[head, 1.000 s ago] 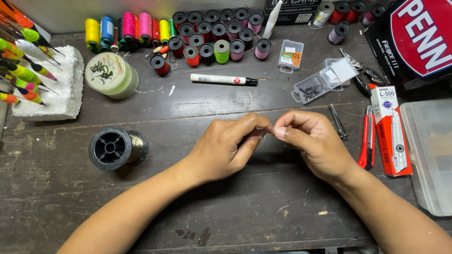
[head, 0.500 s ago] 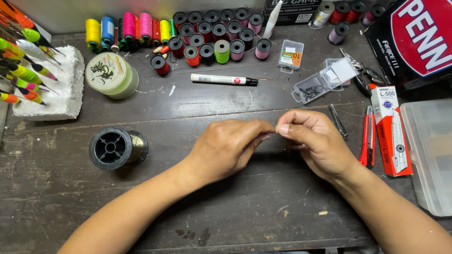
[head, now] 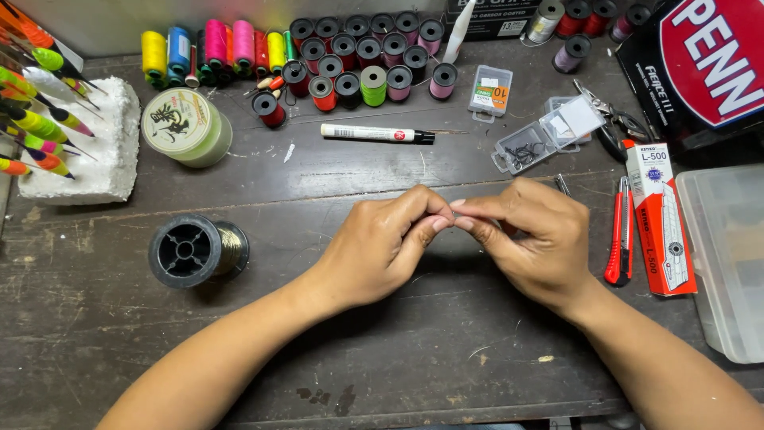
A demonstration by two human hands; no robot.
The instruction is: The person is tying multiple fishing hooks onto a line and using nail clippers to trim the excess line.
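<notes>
My left hand and my right hand meet fingertip to fingertip above the middle of the dark wooden table. Both pinch something tiny at the point where the thumbs and forefingers touch. The fingers hide it, and it is too small to tell what it is. A black spool of thin line lies on its side to the left of my left hand. A clear small box with hooks sits open just beyond my right hand.
Rows of coloured thread spools line the back. A green line spool, a white pen and a foam block with floats lie left and centre. A red knife, its red-and-white packet and a clear container stand right.
The fingertips of both hands have shifted slightly and pressed closer together. The hands stay in the same spot.
</notes>
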